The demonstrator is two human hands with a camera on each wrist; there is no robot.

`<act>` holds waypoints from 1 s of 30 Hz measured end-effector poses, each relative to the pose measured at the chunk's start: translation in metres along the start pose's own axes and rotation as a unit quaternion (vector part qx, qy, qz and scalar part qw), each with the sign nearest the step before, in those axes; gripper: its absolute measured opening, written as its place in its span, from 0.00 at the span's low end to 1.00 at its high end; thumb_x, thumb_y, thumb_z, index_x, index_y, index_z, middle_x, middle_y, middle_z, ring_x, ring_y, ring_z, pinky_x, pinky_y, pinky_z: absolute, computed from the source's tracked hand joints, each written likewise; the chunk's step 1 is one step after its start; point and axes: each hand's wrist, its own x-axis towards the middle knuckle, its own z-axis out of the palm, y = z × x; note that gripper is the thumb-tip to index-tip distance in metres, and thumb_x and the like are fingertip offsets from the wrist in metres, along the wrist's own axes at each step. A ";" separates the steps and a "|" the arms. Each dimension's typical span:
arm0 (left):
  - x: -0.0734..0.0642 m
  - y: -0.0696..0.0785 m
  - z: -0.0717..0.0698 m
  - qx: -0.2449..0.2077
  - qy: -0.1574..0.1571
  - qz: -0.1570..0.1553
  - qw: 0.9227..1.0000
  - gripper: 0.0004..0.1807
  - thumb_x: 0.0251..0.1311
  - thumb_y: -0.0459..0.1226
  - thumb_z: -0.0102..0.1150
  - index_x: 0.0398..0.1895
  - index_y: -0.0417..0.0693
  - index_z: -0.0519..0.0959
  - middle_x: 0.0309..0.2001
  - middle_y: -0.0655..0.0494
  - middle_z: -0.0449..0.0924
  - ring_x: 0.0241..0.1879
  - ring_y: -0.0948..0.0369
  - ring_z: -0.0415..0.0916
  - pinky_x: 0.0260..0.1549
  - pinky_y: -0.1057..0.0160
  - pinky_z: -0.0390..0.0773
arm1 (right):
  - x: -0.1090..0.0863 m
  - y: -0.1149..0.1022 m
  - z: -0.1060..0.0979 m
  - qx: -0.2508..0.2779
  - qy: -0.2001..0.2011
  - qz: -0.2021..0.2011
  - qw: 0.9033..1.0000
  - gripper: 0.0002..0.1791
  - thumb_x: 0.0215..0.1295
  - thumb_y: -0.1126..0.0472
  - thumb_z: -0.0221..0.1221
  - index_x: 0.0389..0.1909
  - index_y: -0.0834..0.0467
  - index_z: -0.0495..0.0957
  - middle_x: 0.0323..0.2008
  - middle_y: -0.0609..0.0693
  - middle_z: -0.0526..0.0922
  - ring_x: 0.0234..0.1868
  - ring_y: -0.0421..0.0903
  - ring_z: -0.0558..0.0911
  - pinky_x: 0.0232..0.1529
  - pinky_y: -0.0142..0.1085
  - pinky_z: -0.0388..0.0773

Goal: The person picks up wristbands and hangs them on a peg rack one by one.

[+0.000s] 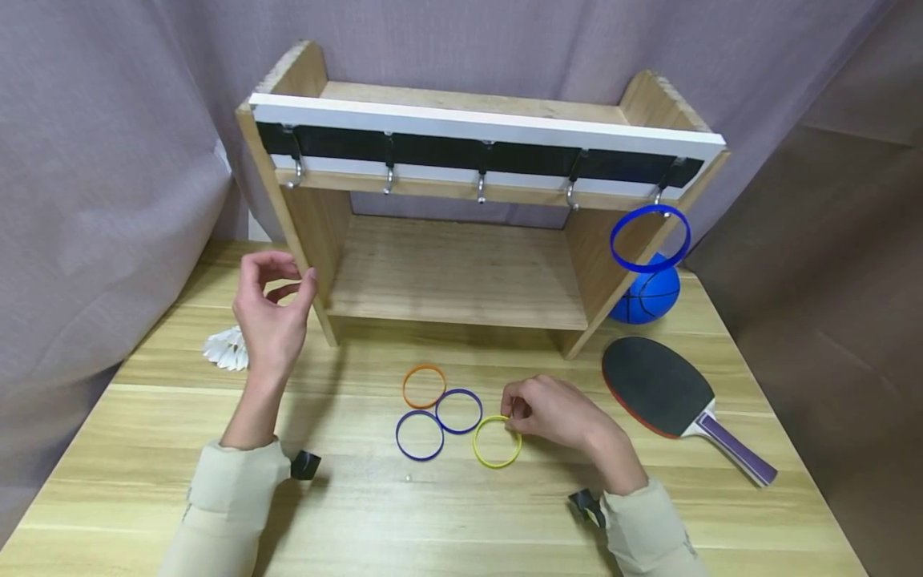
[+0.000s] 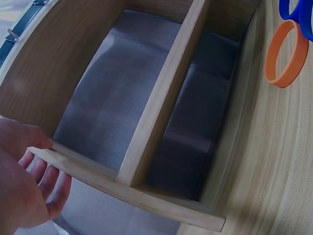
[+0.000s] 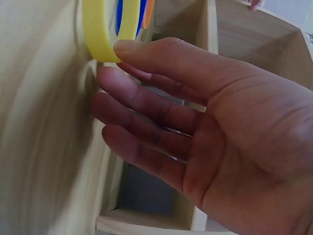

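My right hand (image 1: 555, 410) pinches the right edge of a yellow wristband (image 1: 497, 466) between thumb and index finger, low over the tabletop. In the right wrist view the thumb (image 3: 128, 47) lies on the yellow band, while the other fingers are loosely bent below it. My left hand (image 1: 272, 316) grips the left side panel of a wooden shelf (image 1: 461, 272), thumb inside and fingers outside, as the left wrist view shows. Left of the yellow band lie two dark blue wristbands (image 1: 420, 458) and an orange wristband (image 2: 272, 62).
A bright blue wristband (image 1: 650, 268) hangs from the rightmost of several metal hooks (image 1: 481, 188) on the shelf's front board. Behind it sits a blue ball (image 1: 649, 300). A table tennis paddle (image 1: 656, 385) lies at right, a shuttlecock (image 1: 227, 349) at left. Curtains (image 1: 108, 160) surround the table.
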 end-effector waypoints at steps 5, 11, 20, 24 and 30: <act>0.000 0.001 0.000 0.000 -0.001 0.002 1.000 0.17 0.52 0.20 0.62 0.45 0.23 0.71 0.38 0.37 0.75 0.38 0.50 0.75 0.38 0.65 0.85 | -0.003 -0.003 -0.006 0.028 0.008 -0.005 1.000 0.06 0.57 0.62 0.69 0.33 0.52 0.82 0.25 0.35 0.79 0.28 0.32 0.77 0.30 0.29 0.79; 0.000 0.001 0.000 0.000 -0.001 0.000 1.000 0.17 0.52 0.20 0.62 0.45 0.24 0.71 0.38 0.39 0.75 0.38 0.49 0.75 0.39 0.65 0.84 | -0.005 -0.006 -0.010 0.073 0.009 -0.031 0.997 0.07 0.57 0.63 0.70 0.35 0.52 0.83 0.28 0.38 0.82 0.28 0.34 0.80 0.30 0.29 0.81; -0.001 0.001 0.000 -0.005 -0.002 -0.003 1.000 0.17 0.52 0.20 0.62 0.45 0.24 0.71 0.38 0.40 0.75 0.38 0.50 0.75 0.39 0.64 0.84 | -0.010 -0.012 -0.015 0.127 -0.016 -0.050 0.990 0.06 0.58 0.63 0.70 0.35 0.53 0.85 0.29 0.38 0.83 0.30 0.35 0.81 0.30 0.31 0.83; -0.001 0.001 0.001 -0.007 -0.004 -0.003 1.000 0.17 0.52 0.20 0.62 0.45 0.24 0.71 0.38 0.39 0.75 0.38 0.50 0.75 0.39 0.65 0.84 | -0.013 -0.014 -0.022 0.162 0.000 -0.067 0.985 0.06 0.58 0.60 0.70 0.37 0.51 0.85 0.30 0.41 0.84 0.30 0.38 0.81 0.30 0.34 0.83; -0.001 0.001 0.000 -0.007 -0.001 -0.004 1.000 0.17 0.53 0.20 0.62 0.45 0.24 0.71 0.38 0.39 0.76 0.38 0.50 0.75 0.39 0.65 0.84 | -0.018 -0.020 -0.047 0.218 0.087 -0.066 0.970 0.08 0.60 0.57 0.69 0.41 0.46 0.85 0.33 0.41 0.84 0.32 0.43 0.80 0.27 0.35 0.80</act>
